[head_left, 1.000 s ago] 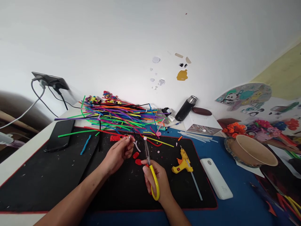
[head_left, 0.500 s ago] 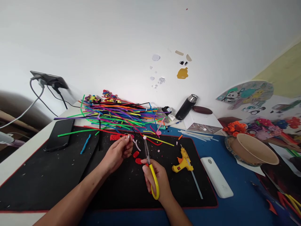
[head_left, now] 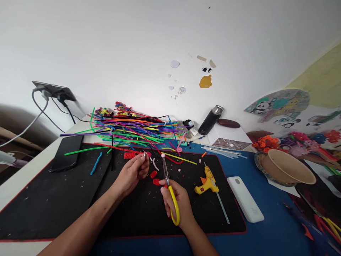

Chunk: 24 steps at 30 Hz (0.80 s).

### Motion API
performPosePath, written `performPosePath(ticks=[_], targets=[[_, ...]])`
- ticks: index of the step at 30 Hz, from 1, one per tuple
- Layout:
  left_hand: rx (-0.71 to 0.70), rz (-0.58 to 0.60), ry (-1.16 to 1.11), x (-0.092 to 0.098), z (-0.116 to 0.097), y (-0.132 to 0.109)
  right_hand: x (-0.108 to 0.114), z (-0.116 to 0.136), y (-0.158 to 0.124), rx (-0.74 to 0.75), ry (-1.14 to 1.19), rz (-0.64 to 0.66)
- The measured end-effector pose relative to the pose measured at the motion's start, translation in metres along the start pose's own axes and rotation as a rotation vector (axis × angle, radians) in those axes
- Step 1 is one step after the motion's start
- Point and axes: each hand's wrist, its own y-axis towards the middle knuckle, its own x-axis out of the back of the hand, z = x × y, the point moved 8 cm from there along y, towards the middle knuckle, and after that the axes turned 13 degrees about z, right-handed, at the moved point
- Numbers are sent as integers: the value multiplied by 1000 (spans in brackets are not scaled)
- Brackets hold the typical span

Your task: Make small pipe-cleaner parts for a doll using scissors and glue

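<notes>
My right hand (head_left: 178,204) grips a pair of scissors (head_left: 174,202) with a yellow handle, blades pointing away from me and nearly closed. By the blade tips is a small pale pink piece (head_left: 163,155); whether it touches them I cannot tell. To the left, my left hand (head_left: 135,170) pinches a tiny whitish or silvery bit (head_left: 145,154) between thumb and fingertips; its kind is too small to make out. Red fuzzy pieces (head_left: 153,174) lie between the hands on the black mat (head_left: 128,217). A red coil (head_left: 129,155) and a white curved strip (head_left: 155,164) lie just beyond.
Many coloured pipe cleaners (head_left: 133,129) are heaped along the wall. A yellow glue gun (head_left: 207,181) with its stick lies right of my hands, beside a white power bank (head_left: 245,199). A phone (head_left: 66,153), a black flask (head_left: 210,121) and a bowl (head_left: 290,169) stand or lie around.
The view has shifted very slightly. Both hands keep nearly the same pose, and the scissors remain in the right hand.
</notes>
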Motion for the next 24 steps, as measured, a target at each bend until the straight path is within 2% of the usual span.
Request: performPosePath(ticks=[24], targets=[[-65, 43, -8, -1, -3, -1, -1, 6, -1, -11, -10, -12]])
